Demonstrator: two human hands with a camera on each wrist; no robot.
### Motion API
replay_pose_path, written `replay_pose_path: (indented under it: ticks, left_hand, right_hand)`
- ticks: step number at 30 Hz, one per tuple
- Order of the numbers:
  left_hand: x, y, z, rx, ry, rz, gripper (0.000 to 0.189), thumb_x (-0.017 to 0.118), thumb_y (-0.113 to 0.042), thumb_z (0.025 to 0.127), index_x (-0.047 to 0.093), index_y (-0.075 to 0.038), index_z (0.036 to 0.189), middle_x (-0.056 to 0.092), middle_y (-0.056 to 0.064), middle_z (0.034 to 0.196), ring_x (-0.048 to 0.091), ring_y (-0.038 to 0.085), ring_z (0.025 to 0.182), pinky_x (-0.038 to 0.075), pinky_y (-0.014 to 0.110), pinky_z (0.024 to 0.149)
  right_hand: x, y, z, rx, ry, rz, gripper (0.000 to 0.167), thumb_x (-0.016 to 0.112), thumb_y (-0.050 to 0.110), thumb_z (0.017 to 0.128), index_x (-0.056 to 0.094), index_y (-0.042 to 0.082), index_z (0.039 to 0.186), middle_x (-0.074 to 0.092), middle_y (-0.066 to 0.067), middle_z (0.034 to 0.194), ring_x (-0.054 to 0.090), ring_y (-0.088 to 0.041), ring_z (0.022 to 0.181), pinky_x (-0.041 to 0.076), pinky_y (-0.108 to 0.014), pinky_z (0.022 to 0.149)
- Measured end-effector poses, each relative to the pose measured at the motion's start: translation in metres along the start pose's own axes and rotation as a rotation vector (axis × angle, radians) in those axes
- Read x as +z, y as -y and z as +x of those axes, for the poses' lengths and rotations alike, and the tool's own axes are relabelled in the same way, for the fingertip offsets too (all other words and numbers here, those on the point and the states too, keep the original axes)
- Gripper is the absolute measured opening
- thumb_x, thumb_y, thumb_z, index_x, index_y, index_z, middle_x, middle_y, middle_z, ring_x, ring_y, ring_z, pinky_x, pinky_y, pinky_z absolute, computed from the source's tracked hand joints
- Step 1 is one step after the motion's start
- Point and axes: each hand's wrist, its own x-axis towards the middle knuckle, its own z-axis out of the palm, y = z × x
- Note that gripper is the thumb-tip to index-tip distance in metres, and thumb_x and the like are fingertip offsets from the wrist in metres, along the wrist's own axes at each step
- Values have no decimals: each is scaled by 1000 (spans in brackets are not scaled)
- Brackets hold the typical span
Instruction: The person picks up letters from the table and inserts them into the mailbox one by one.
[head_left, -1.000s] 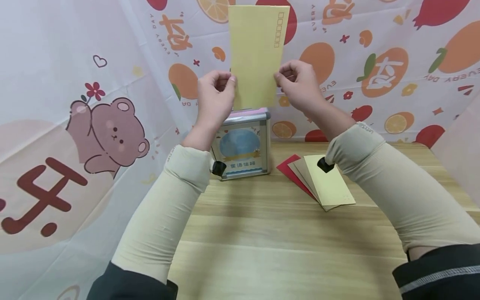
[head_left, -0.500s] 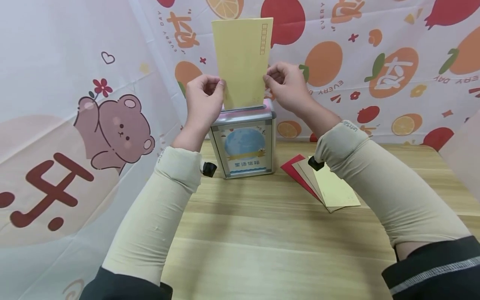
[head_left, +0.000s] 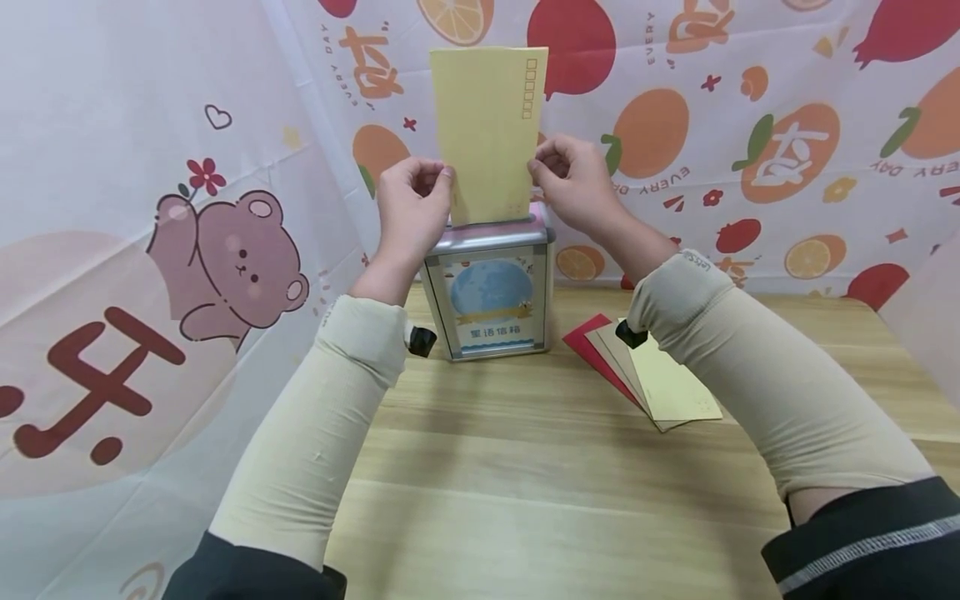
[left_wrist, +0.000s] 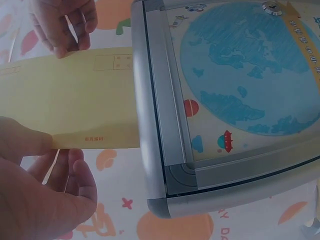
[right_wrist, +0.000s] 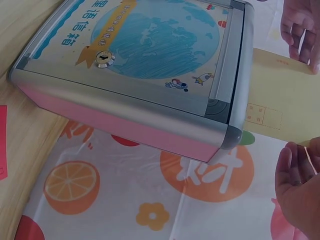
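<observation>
A pale yellow envelope (head_left: 491,133) stands upright over the top of a silver-framed, pink-sided letter box (head_left: 491,304). Its lower edge is right at the box's top, where the slot lies. My left hand (head_left: 412,204) pinches the envelope's left edge between thumb and fingers. On the opposite edge, my right hand (head_left: 577,179) pinches it at about the same height. The left wrist view shows the envelope (left_wrist: 75,100) meeting the box's top frame (left_wrist: 147,110). A small keyed lock (right_wrist: 105,59) sits on the box's front, beside a blue globe picture.
Several envelopes lie fanned on the wooden table (head_left: 480,483), right of the box: a red one (head_left: 600,354), a brown one (head_left: 618,358) and a yellow one (head_left: 675,383) on top. Printed fruit cloth (head_left: 787,167) hangs behind, and a bear-printed cloth (head_left: 232,258) at the left.
Both hands have brought the envelope down and slightly left, from above and in front of the box to its top. In the last half second it has hardly moved. The fanned envelopes stay put.
</observation>
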Motion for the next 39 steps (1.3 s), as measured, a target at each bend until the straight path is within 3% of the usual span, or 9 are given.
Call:
replay_pose_path:
  ticks: [6, 12, 17, 22, 25, 31, 39]
  left_hand:
    - [3, 7, 1, -16, 14, 30, 19, 65, -11, 103, 75, 4, 109, 63, -5, 87, 57, 7, 81, 48, 20, 77]
    - [3, 11, 1, -89, 33, 73, 29, 68, -18, 101, 71, -1, 125, 68, 6, 111, 61, 14, 101, 51, 23, 93]
    - [3, 9, -1, -105, 55, 87, 34, 67, -18, 103, 68, -4, 134, 69, 13, 125, 62, 19, 111, 51, 25, 100]
    - [9, 11, -6, -106, 73, 87, 31, 68, -21, 104, 69, -6, 131, 69, 11, 124, 62, 19, 111, 52, 25, 99]
    - [14, 12, -10, -70, 71, 48, 28, 68, -20, 103, 70, -4, 126, 69, 11, 119, 62, 18, 106, 52, 24, 95]
    - [31, 9, -28, 20, 74, -56, 21, 72, -16, 100, 73, -1, 115, 70, 8, 105, 62, 15, 94, 52, 23, 84]
    - [67, 6, -69, 14, 186, -194, 18, 74, -11, 97, 73, 1, 110, 72, 11, 100, 65, 15, 88, 54, 22, 77]
  right_hand:
    - [0, -4, -1, 19, 10, -34, 19, 64, 18, 107, 68, 2, 116, 66, -5, 101, 65, -23, 98, 52, -23, 80]
    - [-1, -8, -1, 17, 12, -86, 25, 65, 23, 106, 71, 4, 122, 70, -9, 111, 68, -19, 98, 58, -23, 84]
    - [-6, -12, -3, 4, 1, -94, 27, 66, 23, 106, 72, 4, 124, 69, -9, 109, 69, -21, 96, 56, -23, 81]
    - [-13, -19, -6, 40, -2, -95, 26, 65, 26, 106, 70, 7, 124, 66, -4, 107, 66, -20, 95, 56, -23, 79]
    - [-20, -26, -8, 60, -9, -97, 26, 65, 26, 106, 70, 7, 123, 67, -4, 107, 67, -18, 94, 58, -23, 78]
    - [-41, -46, -23, 117, 2, -121, 33, 65, 33, 106, 70, 7, 126, 70, -10, 111, 68, -20, 93, 58, -22, 77]
    - [-71, -89, -61, 182, 2, -153, 38, 66, 34, 106, 69, 3, 129, 70, -13, 111, 67, -14, 93, 58, -15, 74]
